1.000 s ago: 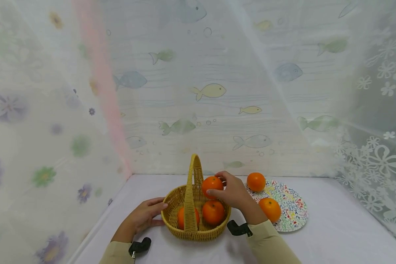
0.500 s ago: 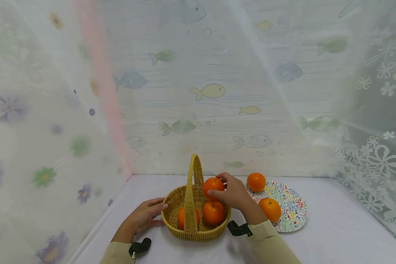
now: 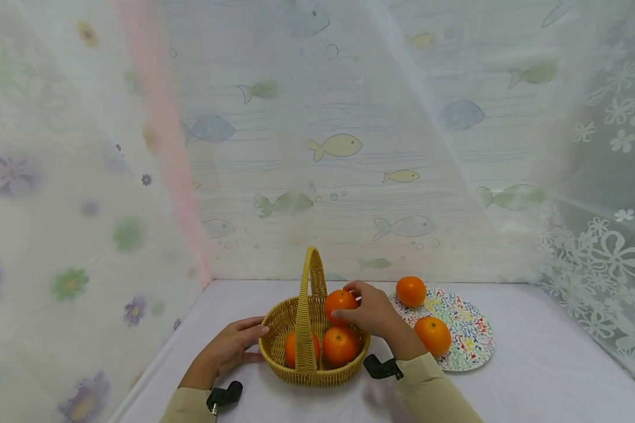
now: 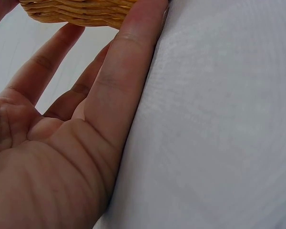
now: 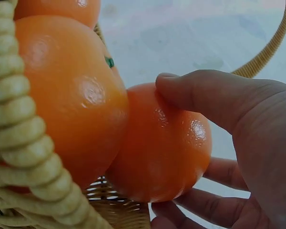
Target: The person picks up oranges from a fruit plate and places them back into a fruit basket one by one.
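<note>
My right hand [image 3: 371, 310] holds an orange [image 3: 341, 306] between thumb and fingers, low over the back right of a yellow wicker basket [image 3: 280, 369] with a tall handle. In the right wrist view, the held orange [image 5: 157, 148] presses up against another orange [image 5: 69, 95] in the basket. Two oranges lie inside: one on the right [image 3: 341, 346], and one [image 3: 291, 351] partly hidden behind the handle. My left hand [image 3: 233, 346] rests against the basket's left side, its fingers [image 4: 128, 62] extended to the woven wall [image 4: 81, 12].
Right of the basket lies a round plate [image 3: 468, 329] with a colourful pattern. One orange [image 3: 433, 336] sits on its left part, another [image 3: 410, 292] at its back left edge. A white cloth [image 3: 529, 352] covers the table. A fish-print curtain [image 3: 338, 147] hangs behind.
My right hand has lowered the held orange slightly into the basket. The right-hand orange inside has shifted and turned a little toward the front left. My left hand stays in place.
</note>
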`<state>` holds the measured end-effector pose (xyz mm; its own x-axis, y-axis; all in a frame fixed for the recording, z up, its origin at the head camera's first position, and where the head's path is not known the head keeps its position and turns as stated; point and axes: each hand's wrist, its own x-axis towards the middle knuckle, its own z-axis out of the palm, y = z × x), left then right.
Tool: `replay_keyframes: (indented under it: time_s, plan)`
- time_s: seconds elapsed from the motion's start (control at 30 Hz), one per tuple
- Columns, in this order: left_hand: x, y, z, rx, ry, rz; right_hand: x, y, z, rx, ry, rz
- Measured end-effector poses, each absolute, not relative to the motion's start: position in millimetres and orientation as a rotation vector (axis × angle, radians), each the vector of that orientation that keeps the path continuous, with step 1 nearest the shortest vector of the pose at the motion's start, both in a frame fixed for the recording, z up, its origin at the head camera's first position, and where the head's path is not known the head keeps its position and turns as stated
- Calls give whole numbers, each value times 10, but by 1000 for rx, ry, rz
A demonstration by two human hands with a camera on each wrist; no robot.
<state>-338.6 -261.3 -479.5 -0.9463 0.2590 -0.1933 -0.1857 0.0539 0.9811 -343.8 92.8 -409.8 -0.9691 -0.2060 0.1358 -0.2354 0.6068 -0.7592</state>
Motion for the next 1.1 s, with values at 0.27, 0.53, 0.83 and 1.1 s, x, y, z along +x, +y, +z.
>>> replay_keyframes:
  time_s: [0.27, 0.53, 0.83, 1.1]
  plan:
    - [-3385, -2619, -4802, 79, 2026, 1951, -3415, 918, -4097, 424, -2791, 1272]
    - [-3375, -2621, -4799, 84, 2019, 1953, -3419, 900, -4107, 450, -2801, 1229]
    - [-3383, -2614, -4791, 76, 2013, 1964, -3410, 878, -4089, 444, -2823, 1255]
    - [-3377, -2616, -4785, 73, 2020, 1958, -3428, 867, -4138, 483, -2850, 1142]
